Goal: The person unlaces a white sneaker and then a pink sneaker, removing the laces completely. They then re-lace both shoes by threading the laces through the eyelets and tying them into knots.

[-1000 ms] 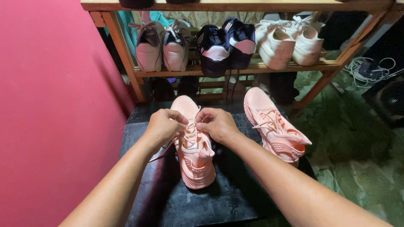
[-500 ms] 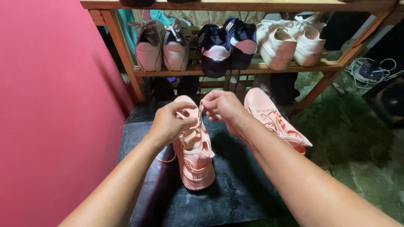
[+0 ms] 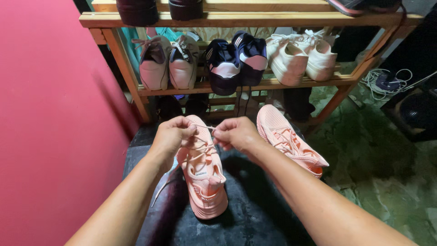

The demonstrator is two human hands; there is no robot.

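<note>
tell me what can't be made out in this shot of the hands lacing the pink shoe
Head view, the only one:
- Fingertips of the left hand and right hand: curled under, so the grip on the lace is hidden.
- Toe of the pink shoe: covered by both hands.
- Dark shoes on the top shelf: cut off by the top edge.
- Floor under the rack: too dark.

Two pink sneakers are seen on the dark surface: one (image 3: 202, 177) under the hands, one (image 3: 289, 139) beside it. Six shoes are counted on the middle shelf (image 3: 273, 84): two beige (image 3: 168, 64), two navy (image 3: 236, 59), two white (image 3: 302, 57).
</note>
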